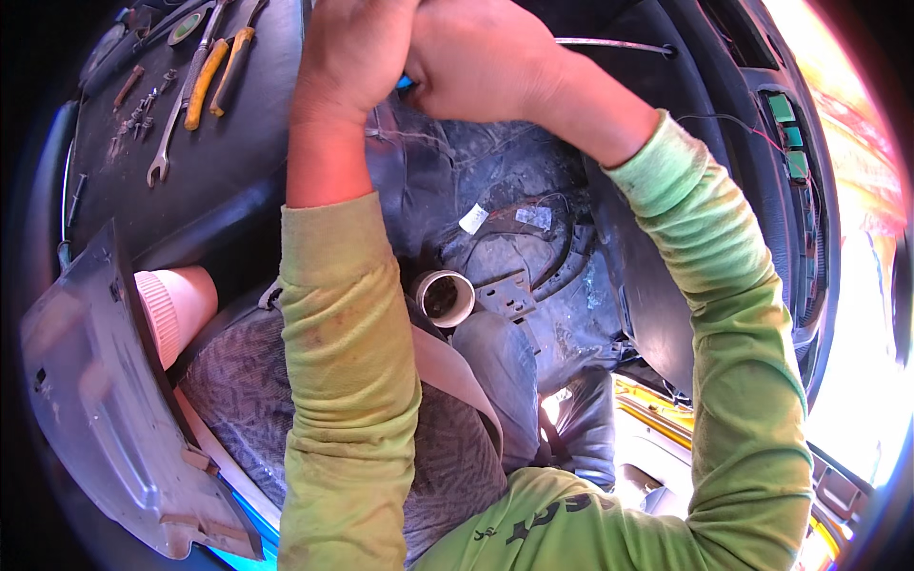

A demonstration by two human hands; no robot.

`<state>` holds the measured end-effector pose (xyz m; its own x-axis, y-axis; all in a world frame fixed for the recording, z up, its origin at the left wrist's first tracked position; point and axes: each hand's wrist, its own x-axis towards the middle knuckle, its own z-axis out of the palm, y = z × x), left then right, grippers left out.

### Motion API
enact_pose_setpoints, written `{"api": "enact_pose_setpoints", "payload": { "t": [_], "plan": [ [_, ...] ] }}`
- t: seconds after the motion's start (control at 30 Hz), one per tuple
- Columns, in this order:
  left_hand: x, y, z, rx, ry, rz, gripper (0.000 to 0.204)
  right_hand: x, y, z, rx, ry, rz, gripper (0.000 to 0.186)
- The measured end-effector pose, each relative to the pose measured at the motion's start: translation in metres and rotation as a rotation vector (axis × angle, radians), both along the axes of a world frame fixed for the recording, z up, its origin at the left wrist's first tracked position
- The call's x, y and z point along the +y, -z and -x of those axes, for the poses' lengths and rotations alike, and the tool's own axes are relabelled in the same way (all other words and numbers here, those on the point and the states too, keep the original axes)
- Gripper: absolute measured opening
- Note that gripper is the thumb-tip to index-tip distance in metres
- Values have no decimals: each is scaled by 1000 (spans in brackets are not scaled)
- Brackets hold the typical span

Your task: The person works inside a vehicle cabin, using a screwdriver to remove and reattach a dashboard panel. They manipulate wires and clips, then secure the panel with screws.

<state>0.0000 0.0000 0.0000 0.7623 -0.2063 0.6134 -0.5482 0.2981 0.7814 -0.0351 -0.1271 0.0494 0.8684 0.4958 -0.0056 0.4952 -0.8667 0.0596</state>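
Observation:
My left hand (357,57) and my right hand (490,62) are pressed close together at the top edge, in front of a dark vehicle dashboard. A small bit of something blue (407,83) shows between them beside my curled right fingers. Most of that item is hidden, so its kind is unclear. The picture's edge and the hands themselves hide my left fingers. A thin shiny rod (614,44) runs rightward from behind my right wrist to a dark spot on the panel; whether it joins what I hold cannot be seen.
On the dark surface at upper left lie a combination wrench (171,133), yellow-handled pliers (233,71) and several loose screws (143,114). A loose dark trim panel (105,409) stands at lower left, near a ribbed pale cylinder (176,309). A round white opening (445,298) is below my hands.

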Motion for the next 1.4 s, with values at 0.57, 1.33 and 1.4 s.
{"api": "enact_pose_setpoints", "payload": {
  "t": [0.57, 1.33, 1.4],
  "plan": [
    [7, -24, 26, -7, 273, 164, 95, -8, -23, 3, 155, -173, -154, 19],
    [4, -38, 37, -279, -83, 150, 93, -10, -10, 32, -108, -142, -315, 28],
    [2, -39, 33, -392, -90, 223, 90, -6, -23, 31, -66, -174, -297, 24]
  ]
}}
